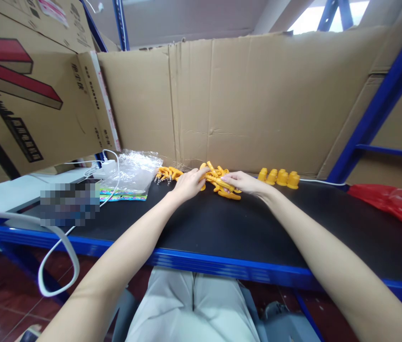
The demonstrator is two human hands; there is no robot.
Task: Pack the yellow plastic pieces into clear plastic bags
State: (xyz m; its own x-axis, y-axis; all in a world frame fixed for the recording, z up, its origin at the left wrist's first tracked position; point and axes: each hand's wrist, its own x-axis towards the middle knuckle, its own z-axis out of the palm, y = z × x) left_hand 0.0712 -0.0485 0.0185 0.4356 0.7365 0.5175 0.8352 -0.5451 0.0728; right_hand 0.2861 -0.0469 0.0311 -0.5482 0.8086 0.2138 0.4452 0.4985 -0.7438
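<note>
Below the pile of yellow plastic parts (230,194), nearest of all, is a lap in pale trousers (194,308), with dark red floor tiles (1,294) beyond the table's blue metal edge (222,264). Between that edge and the pile stretches a smooth, black tabletop (204,228). The left hand (189,184) reaches to the pile's left side, fingers bent over it; whether they grip a part, I cannot tell. The right hand (241,183) is on the pile's right side, thumb and fingers closed on a long yellow piece (218,182). Yellow cups (278,178) stand right of the pile, a red bag (393,204) farther right. Left of it are yellow parts with metal spirals (168,173), then a clear bag (133,171). Behind the pile rises a cardboard wall (258,104), with bright window light (358,12) above, to the right.
</note>
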